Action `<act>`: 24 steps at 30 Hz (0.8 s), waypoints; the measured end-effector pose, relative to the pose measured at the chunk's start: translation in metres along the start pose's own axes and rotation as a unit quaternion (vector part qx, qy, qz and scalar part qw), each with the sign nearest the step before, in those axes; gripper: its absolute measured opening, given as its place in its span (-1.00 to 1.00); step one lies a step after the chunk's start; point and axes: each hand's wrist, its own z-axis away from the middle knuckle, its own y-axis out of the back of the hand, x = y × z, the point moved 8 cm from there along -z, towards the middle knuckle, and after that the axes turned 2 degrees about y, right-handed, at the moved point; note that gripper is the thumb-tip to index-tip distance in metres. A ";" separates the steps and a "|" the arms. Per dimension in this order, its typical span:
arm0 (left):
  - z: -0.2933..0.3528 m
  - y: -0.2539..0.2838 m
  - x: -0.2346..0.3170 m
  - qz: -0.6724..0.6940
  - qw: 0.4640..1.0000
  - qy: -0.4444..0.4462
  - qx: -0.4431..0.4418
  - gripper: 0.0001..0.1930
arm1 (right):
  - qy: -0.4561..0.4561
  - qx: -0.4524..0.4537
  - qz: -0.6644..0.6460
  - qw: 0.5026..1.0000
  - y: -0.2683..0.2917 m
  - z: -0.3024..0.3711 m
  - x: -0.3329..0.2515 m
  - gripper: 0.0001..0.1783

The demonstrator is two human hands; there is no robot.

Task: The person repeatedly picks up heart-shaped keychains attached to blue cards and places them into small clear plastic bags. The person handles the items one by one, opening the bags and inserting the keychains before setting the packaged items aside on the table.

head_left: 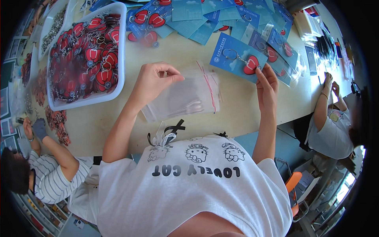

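In my right hand (268, 87) is the corner of a blue card (233, 59), pinched between thumb and fingers. A keychain with a metal ring, a short chain and a red heart-shaped pendant (251, 64) lies against that card. My left hand (156, 81) is raised over the left part of a stack of clear zip bags (179, 96) with red seal lines. Its thumb and forefinger come together at the tips; whether a thin clear film sits between them, I cannot make out. The bags lie flat on the table in front of me.
A white bin (122, 51) full of red keychains stands at the left. Blue cards (193, 25) are spread along the far side, and bagged cards (282, 51) lie at the right. Red pieces (59, 122) are heaped beside the bin. Other people (331, 130) sit on both sides.
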 end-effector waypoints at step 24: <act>-0.010 -0.026 0.000 0.268 0.958 0.045 -0.091 -0.86 | 0.011 -0.274 0.157 0.949 -0.046 -0.014 -0.048 -0.72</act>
